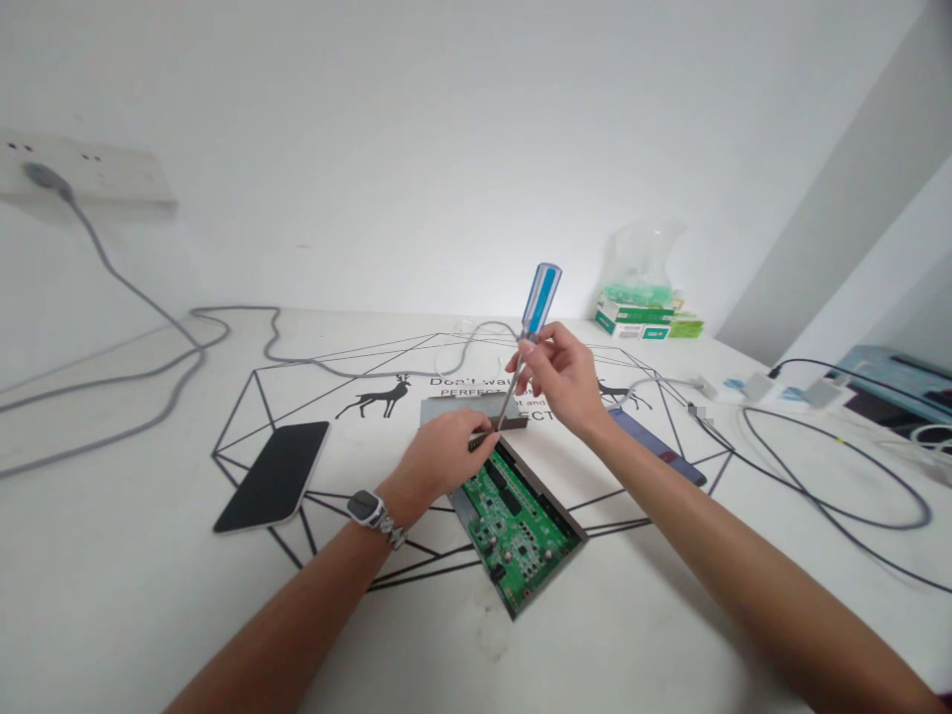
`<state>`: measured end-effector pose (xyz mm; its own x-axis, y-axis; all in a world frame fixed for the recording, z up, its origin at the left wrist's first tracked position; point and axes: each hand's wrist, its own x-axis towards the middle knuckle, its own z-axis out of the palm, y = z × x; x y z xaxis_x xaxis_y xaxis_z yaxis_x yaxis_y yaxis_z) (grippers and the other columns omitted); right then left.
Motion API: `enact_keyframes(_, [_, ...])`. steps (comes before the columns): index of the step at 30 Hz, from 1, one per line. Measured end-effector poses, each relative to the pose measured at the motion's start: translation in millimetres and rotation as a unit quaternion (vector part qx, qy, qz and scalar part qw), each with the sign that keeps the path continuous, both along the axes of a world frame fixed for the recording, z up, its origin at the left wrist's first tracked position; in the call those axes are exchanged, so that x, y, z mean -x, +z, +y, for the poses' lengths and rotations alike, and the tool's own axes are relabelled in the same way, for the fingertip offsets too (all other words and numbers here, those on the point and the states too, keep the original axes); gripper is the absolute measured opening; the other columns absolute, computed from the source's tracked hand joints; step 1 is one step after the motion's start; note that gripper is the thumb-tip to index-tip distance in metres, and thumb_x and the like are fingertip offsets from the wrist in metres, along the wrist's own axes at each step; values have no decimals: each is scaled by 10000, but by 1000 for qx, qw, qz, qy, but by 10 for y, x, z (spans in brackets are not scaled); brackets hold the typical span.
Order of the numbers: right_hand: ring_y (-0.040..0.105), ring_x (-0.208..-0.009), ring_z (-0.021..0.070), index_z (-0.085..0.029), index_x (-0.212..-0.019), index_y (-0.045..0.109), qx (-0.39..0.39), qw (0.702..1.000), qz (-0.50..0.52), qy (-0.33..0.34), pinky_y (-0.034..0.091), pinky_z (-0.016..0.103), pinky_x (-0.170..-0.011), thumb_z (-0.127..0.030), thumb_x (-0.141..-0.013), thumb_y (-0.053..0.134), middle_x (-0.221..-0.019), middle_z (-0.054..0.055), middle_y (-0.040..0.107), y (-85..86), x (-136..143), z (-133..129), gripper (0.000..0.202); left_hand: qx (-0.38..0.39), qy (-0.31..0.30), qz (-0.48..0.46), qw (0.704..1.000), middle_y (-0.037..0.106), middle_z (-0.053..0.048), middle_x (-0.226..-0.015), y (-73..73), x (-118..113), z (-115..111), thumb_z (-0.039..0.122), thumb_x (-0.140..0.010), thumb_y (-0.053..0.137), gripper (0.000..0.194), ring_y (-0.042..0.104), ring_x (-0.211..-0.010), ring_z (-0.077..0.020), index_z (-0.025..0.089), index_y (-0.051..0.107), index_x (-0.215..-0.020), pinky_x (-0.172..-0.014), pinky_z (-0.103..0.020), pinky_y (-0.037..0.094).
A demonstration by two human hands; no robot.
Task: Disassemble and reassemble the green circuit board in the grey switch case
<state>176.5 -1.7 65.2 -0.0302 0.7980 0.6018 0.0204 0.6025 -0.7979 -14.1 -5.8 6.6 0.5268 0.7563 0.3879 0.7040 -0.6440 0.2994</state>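
Observation:
A green circuit board [521,531] lies in an open dark metal tray at the middle of the table, set at a slant. My left hand [450,451], with a watch on the wrist, is closed at the tray's far left end; its fingertips meet near the screwdriver tip, and what they grip is too small to tell. Closed round the shaft of a blue-and-clear screwdriver [541,297], my right hand [557,375] holds it nearly upright, tip down at the board's far end. Behind my left hand lies a grey metal cover [446,408].
A black phone-like slab [275,476] lies at the left, a blue one [658,446] at the right. Grey cables run across the back left. Green-and-white boxes [632,322] stand at the back right under a plastic bag. Chargers and black cables lie at the far right.

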Motion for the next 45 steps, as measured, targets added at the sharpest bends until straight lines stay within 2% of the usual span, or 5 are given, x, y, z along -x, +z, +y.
enact_keyframes(8, [605, -446, 120, -232, -823, 478, 117, 973, 193, -58, 388, 211, -381, -518, -825, 708, -716, -4, 711, -260, -302, -208, 368, -45, -20, 66, 997, 706, -111, -1001, 103, -105, -234, 607, -901, 544, 456, 651, -911, -289, 179, 690, -961, -794, -400, 484])
enact_keyframes(15, [508, -384, 72, -198, -781, 525, 297, 893, 337, -32, 392, 187, -361, -381, -835, 698, -642, -15, 664, -567, -437, -394, 258, -10, -193, 76, 978, 668, -85, -966, 54, -336, -453, 721, -755, 672, 588, 623, -926, -260, 166, 670, -947, -846, -379, 469])
enact_keyframes(31, [562, -428, 101, -191, -805, 561, 333, 878, 344, 3, 439, 198, -371, -362, -906, 606, -669, 19, 687, -582, -294, -449, 204, 42, 85, 203, 975, 733, -167, -958, 312, 55, -347, 393, -852, 586, 350, 703, -856, -330, 159, 628, -1109, -702, -369, 496])
enact_keyframes(38, [704, -601, 147, -170, -806, 576, 344, 882, 320, 31, 501, 194, -428, -328, -943, 565, -853, 114, 764, -655, -135, -500, 209, 255, 113, 73, 958, 657, -37, -574, 298, 152, -388, 207, -817, 481, 374, 570, -345, -192, 158, 517, -1186, -372, -260, 377])
enact_keyframes(45, [731, -641, 175, -172, -822, 579, 341, 880, 328, 47, 531, 204, -449, -319, -926, 574, -843, 121, 765, -669, -83, -528, 180, 336, 114, 28, 934, 653, -10, -561, 366, 360, -251, 346, -898, 440, 348, 634, -456, -202, 176, 503, -1195, -412, -240, 418])
